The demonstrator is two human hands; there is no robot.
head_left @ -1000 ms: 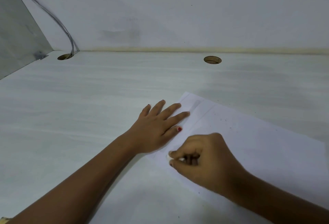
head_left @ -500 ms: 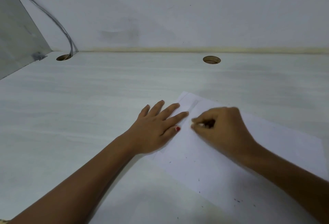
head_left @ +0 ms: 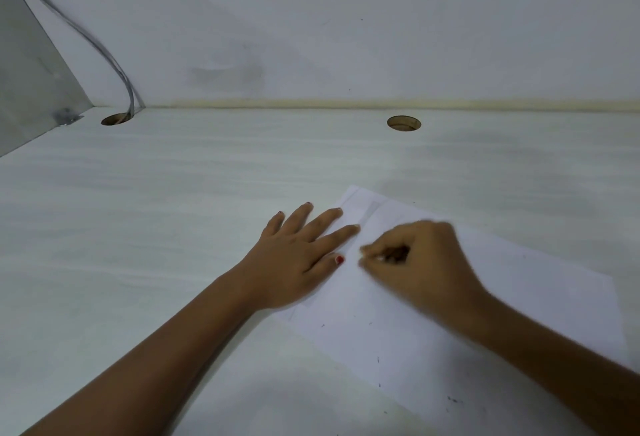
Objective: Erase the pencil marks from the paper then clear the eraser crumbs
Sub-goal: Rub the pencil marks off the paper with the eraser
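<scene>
The white rectangular paper sheet (head_left: 388, 331) lies on the pale wood-grain desk (head_left: 156, 228), its long axis running far-left to near-right. The flattened left hand (head_left: 298, 262) presses the sheet's left edge. Just beside it, the right hand (head_left: 415, 262) pinches a small pale eraser (head_left: 380, 257). The desk stretches wide leftward.

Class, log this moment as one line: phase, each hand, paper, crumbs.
phase: erasing | left hand: flat, pressing white paper sheet on pale wood-grain desk | right hand: pinching small whitish eraser | dark eraser crumbs: uncleared

The paper (head_left: 433, 325) is thin, matt and smooth. The table (head_left: 173, 221) looks like pale matt laminate, perhaps with wood grain.
</scene>
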